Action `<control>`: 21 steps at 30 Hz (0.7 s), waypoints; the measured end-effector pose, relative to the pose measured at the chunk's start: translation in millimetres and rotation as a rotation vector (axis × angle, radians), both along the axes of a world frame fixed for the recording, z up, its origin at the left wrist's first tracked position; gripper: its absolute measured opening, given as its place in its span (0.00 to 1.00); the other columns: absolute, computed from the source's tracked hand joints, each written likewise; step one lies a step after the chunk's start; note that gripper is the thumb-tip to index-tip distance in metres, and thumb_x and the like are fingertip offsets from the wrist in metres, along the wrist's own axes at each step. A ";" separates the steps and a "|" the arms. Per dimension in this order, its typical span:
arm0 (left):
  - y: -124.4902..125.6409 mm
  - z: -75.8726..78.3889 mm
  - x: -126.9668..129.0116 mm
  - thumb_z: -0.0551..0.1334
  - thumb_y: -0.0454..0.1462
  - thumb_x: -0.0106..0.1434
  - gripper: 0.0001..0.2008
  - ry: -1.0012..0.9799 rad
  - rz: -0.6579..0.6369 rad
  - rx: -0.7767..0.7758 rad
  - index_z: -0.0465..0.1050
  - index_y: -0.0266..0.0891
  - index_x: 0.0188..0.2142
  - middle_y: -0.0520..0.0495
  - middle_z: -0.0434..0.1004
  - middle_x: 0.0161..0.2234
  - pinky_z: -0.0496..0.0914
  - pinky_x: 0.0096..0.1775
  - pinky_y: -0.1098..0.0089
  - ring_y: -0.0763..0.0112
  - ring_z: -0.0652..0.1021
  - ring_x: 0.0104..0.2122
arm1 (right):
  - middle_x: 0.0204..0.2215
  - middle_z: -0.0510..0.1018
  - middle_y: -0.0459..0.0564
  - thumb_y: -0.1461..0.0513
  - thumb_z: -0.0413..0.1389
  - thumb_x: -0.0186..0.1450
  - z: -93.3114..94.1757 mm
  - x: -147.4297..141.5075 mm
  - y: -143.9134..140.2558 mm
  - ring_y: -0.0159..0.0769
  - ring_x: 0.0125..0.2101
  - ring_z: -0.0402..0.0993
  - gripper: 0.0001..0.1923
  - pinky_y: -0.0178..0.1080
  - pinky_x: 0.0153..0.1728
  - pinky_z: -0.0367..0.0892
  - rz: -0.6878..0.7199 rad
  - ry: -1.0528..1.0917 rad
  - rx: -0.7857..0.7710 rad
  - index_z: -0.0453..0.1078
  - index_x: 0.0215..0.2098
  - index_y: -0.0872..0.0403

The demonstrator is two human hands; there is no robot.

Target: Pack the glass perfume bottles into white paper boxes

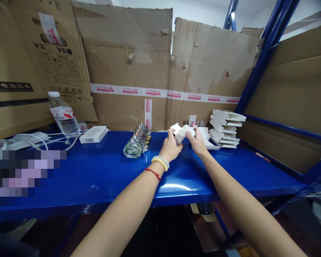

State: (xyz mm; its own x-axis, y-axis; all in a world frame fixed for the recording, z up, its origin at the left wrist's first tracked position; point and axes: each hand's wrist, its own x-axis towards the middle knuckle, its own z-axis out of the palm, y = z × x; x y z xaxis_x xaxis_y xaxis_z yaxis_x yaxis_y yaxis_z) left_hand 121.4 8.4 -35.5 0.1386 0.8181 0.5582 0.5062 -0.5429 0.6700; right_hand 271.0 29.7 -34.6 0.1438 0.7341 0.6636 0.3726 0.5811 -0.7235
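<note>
Above the blue shelf (109, 185) I hold a small white carton (180, 134) with its flaps standing out. My left hand (170, 147) grips its left side, fingers wrapped round it. On the other side my right hand (197, 142) pinches the carton near a flap. To the left of my hands lies a row of clear glass items with metal parts (136, 141); their exact kind is hard to make out. A stack of folded white cartons (226, 128) stands to the right, just past my right hand.
A closed white box (93, 134) lies at the back left, near a water bottle (64, 114) and white cables (40, 137). Cardboard sheets (128, 64) wall off the back. A blue post (264, 53) rises at the right. Something at the far left is pixelated.
</note>
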 end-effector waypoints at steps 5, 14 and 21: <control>1.7 -1.2 -1.3 0.63 0.34 0.55 0.29 -0.017 -0.001 -0.012 0.51 0.40 0.52 0.36 0.77 0.44 0.70 0.42 0.62 0.52 0.79 0.44 | 0.60 0.64 0.57 0.47 0.55 0.60 4.0 8.1 -6.4 0.49 0.61 0.59 0.31 0.53 0.56 0.59 -0.013 -0.107 0.193 0.61 0.58 0.49; 4.6 2.3 -2.1 0.65 0.36 0.54 0.29 -0.149 0.043 -0.058 0.53 0.40 0.51 0.39 0.78 0.39 0.70 0.39 0.63 0.55 0.80 0.39 | 0.46 0.75 0.55 0.56 0.59 0.57 8.0 6.0 -12.6 0.47 0.51 0.69 0.12 0.53 0.55 0.60 0.015 -0.383 0.247 0.73 0.38 0.50; 3.2 4.6 -4.5 0.64 0.33 0.53 0.28 -0.150 0.052 -0.063 0.54 0.42 0.51 0.41 0.78 0.40 0.70 0.42 0.64 0.57 0.79 0.40 | 0.43 0.78 0.52 0.59 0.59 0.57 7.0 2.7 -10.8 0.46 0.48 0.70 0.11 0.53 0.54 0.59 0.008 -0.511 0.257 0.71 0.40 0.50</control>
